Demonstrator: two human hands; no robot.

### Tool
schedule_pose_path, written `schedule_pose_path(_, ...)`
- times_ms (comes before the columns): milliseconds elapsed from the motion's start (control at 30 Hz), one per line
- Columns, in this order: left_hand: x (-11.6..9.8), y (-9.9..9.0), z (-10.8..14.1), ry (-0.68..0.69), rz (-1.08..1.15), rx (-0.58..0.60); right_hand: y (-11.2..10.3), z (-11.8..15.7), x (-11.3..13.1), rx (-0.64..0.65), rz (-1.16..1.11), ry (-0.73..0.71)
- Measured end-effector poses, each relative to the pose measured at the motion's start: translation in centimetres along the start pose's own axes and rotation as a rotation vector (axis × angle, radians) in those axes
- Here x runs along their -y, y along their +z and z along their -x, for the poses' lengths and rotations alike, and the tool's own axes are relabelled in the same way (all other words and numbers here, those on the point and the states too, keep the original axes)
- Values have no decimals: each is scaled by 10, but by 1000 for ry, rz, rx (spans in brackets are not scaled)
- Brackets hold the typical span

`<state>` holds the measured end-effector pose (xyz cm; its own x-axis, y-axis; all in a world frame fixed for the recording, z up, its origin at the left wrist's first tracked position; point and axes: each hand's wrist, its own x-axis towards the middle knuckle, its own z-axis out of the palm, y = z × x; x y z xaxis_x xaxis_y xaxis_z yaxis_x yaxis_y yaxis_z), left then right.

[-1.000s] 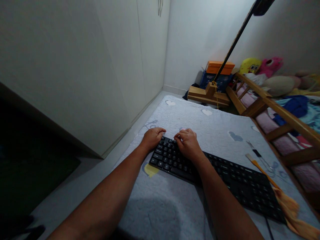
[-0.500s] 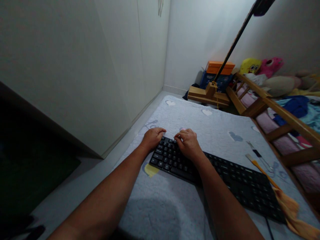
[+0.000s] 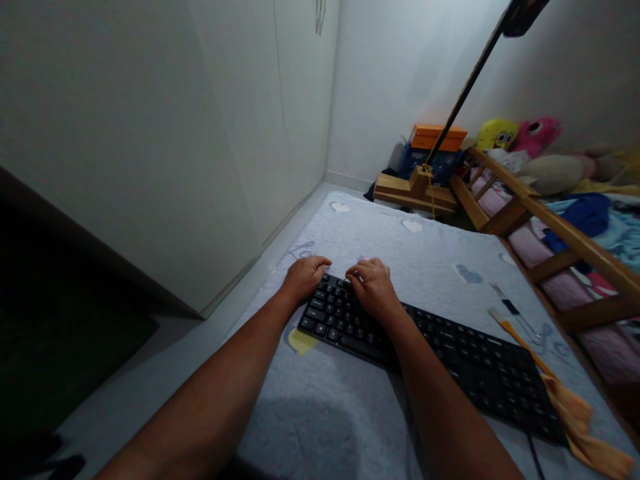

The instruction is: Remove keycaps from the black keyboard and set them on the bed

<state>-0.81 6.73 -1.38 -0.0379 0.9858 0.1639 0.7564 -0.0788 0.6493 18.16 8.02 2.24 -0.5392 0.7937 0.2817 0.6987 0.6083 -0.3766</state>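
A black keyboard point(image 3: 360, 345) lies at a slant on the pale blue cloth point(image 3: 365, 427). Around its far left corner, my left hand point(image 3: 303, 277) is closed, steadying the edge, with the fingers partly hidden. My right hand point(image 3: 371, 285) is over the top row of keys, fingers bent into a pinch at the far edge. What sits between those fingertips is too small to make out. Beyond the right part of the keyboard are a brush with an orange handle point(image 3: 511, 331), a slim metal tool with a black grip point(image 3: 511, 307) and an orange cloth point(image 3: 575, 407).
A white cabinet point(image 3: 225, 133) rises along the left. To the right runs a wooden bed rail point(image 3: 565, 227) with plush toys point(image 3: 500, 133) behind it. At the back stand a wooden base with a dark pole point(image 3: 465, 100) and an orange box point(image 3: 437, 137). The keyboard's cable point(image 3: 535, 457) trails toward me.
My right hand has shifted very slightly left along the keyboard's far edge, still pinched. My left hand stays at the corner. The view has moved a little.
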Motion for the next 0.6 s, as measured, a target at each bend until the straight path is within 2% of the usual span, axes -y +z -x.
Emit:
schedule_pose_path(267,-2,-1,1,4,-2,2,7,-2,1,3,-57,-14)
schedule_pose_path(600,2,0,1,8,-5,-2,-3,1,-3,-10,-8,7)
